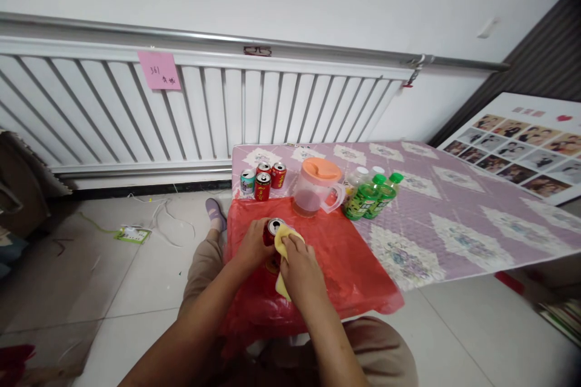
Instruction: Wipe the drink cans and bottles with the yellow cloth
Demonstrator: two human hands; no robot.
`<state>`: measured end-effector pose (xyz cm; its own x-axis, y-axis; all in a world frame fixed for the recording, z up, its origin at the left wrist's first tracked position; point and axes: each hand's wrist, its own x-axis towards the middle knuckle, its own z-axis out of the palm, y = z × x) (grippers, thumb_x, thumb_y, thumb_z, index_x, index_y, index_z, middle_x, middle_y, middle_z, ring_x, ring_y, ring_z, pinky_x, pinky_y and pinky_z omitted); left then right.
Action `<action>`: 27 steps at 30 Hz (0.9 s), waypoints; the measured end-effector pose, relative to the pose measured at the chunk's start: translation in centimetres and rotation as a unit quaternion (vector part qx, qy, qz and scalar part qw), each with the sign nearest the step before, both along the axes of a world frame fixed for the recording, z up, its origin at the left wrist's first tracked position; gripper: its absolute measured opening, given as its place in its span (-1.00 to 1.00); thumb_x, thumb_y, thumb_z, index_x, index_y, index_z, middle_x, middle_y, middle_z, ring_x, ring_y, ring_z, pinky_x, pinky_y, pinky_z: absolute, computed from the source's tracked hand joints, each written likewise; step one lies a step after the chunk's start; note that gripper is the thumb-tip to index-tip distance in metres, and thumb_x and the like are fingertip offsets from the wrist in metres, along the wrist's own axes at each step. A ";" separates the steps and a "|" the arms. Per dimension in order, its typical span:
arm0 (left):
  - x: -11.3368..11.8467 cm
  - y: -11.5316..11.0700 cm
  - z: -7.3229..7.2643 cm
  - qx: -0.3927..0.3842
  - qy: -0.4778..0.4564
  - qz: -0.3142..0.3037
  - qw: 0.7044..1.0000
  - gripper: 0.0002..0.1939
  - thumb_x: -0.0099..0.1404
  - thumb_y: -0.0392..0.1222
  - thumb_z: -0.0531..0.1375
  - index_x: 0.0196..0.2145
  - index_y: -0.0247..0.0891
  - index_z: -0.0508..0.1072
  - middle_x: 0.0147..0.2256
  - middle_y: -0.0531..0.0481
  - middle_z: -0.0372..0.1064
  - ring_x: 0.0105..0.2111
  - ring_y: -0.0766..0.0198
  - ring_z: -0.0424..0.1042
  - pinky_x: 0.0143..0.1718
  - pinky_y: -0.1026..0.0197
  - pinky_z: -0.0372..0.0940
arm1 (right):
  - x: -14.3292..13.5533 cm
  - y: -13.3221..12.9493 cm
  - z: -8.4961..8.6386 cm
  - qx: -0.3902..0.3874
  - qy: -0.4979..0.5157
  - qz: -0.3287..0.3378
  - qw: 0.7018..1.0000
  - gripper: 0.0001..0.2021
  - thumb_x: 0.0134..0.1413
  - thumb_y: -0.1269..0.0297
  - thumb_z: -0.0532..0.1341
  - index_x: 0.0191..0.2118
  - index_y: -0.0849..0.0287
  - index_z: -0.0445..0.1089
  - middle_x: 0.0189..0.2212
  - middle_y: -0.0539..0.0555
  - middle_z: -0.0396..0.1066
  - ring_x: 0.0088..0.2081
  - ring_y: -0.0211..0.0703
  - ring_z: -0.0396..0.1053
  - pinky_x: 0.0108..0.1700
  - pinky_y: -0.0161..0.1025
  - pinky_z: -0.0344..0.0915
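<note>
My left hand [254, 246] is wrapped round a dark red drink can [275, 225], whose silver top with an open mouth faces up. Pressed to the can's right side is a yellow cloth [282, 287], gripped in my right hand [302, 269]. Both hands are over a red plastic sheet [345, 260] on the near part of the table. The can's lower part is mostly hidden by my fingers and the cloth.
Behind my hands stand several cans [262, 186], a clear pitcher [311, 190] with an orange lid, and several bottles [365, 199] with green labels. A patterned cloth [408, 254] covers the table. A radiator [267, 109] lines the wall; cables [161, 217] lie on the floor.
</note>
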<state>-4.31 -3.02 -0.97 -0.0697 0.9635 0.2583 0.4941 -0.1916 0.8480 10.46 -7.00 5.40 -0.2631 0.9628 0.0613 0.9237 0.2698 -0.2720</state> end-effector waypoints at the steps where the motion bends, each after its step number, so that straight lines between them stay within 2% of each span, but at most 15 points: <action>1: 0.2 -0.1 0.1 -0.003 0.000 0.016 1.000 -0.41 0.00 -0.28 0.38 0.01 -0.25 0.34 -0.01 -0.17 0.36 0.02 0.00 0.35 0.10 -0.11 0.27 | 0.0 0.0 0.0 -0.001 0.001 -0.001 1.000 -0.51 0.14 0.50 0.09 0.20 0.18 0.32 0.22 0.13 0.29 0.08 0.04 0.28 0.14 -0.12 0.21; 3: 0.4 -0.2 0.1 -0.014 -0.016 0.017 1.000 -0.37 -0.01 -0.29 0.38 0.02 -0.25 0.31 0.00 -0.17 0.35 0.02 0.01 0.36 0.10 -0.11 0.28 | 0.3 0.1 0.0 -0.001 0.009 -0.005 1.000 -0.52 0.15 0.48 0.10 0.20 0.17 0.33 0.23 0.13 0.29 0.08 0.03 0.28 0.14 -0.13 0.22; 8: -0.5 -0.3 -0.1 -0.044 -0.066 -0.073 0.994 -0.23 0.05 -0.39 0.29 0.21 -0.21 0.14 0.15 -0.19 0.28 0.13 0.06 0.33 0.20 -0.08 0.21 | 0.8 0.4 -0.3 0.006 0.026 -0.002 1.000 -0.53 0.16 0.47 0.11 0.19 0.22 0.34 0.22 0.15 0.30 0.10 0.04 0.27 0.18 -0.13 0.19; 11: -1.0 -0.1 -0.3 -0.026 -0.075 -0.099 0.992 -0.25 0.05 -0.41 0.27 0.20 -0.20 0.19 0.17 -0.17 0.27 0.17 0.06 0.29 0.23 -0.07 0.17 | 0.7 0.3 -0.4 0.005 0.025 -0.005 1.000 -0.52 0.14 0.49 0.12 0.19 0.19 0.34 0.23 0.15 0.29 0.10 0.05 0.28 0.17 -0.11 0.21; 16: -0.6 0.2 -0.5 -0.012 -0.051 -0.051 0.997 -0.37 0.03 -0.28 0.36 0.07 -0.26 0.31 0.05 -0.18 0.36 0.05 0.04 0.37 0.14 -0.08 0.26 | 0.0 -0.2 -0.1 0.011 0.020 0.001 1.000 -0.51 0.11 0.54 0.10 0.16 0.13 0.36 0.19 0.14 0.32 0.08 0.06 0.29 0.11 -0.07 0.25; 20: -0.2 0.2 -0.3 0.006 -0.028 -0.023 0.999 -0.48 0.07 -0.19 0.35 -0.01 -0.27 0.37 -0.03 -0.15 0.41 -0.04 0.04 0.41 0.04 -0.06 0.32 | -0.3 -0.8 0.3 0.007 0.027 0.018 0.999 -0.51 0.08 0.57 0.10 0.13 0.11 0.39 0.17 0.13 0.35 0.07 0.08 0.31 0.09 -0.05 0.29; 23: -0.3 0.2 0.0 0.021 -0.023 -0.024 0.999 -0.62 0.15 -0.19 0.28 -0.05 -0.27 0.41 -0.07 -0.11 0.44 -0.05 0.05 0.42 0.04 -0.03 0.31 | 0.0 -1.4 0.4 -0.006 0.051 0.048 0.997 -0.52 0.07 0.57 0.11 0.10 0.13 0.41 0.15 0.15 0.37 0.07 0.10 0.32 0.10 -0.02 0.30; 27: -0.5 0.1 0.3 0.023 -0.027 -0.046 0.998 -0.58 0.14 -0.21 0.28 -0.02 -0.28 0.40 -0.02 -0.13 0.43 -0.01 0.03 0.42 0.09 0.01 0.29 | 1.8 -2.0 0.2 -0.007 0.124 0.099 0.987 -0.53 0.04 0.54 0.12 0.08 0.13 0.42 0.13 0.17 0.40 0.08 0.07 0.35 0.12 0.00 0.30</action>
<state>-4.77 -2.88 -0.71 0.0042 0.9534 0.3017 0.4263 -0.2746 0.8619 12.28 -8.99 5.56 -0.4248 0.8953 0.1341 0.7581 0.4328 -0.4878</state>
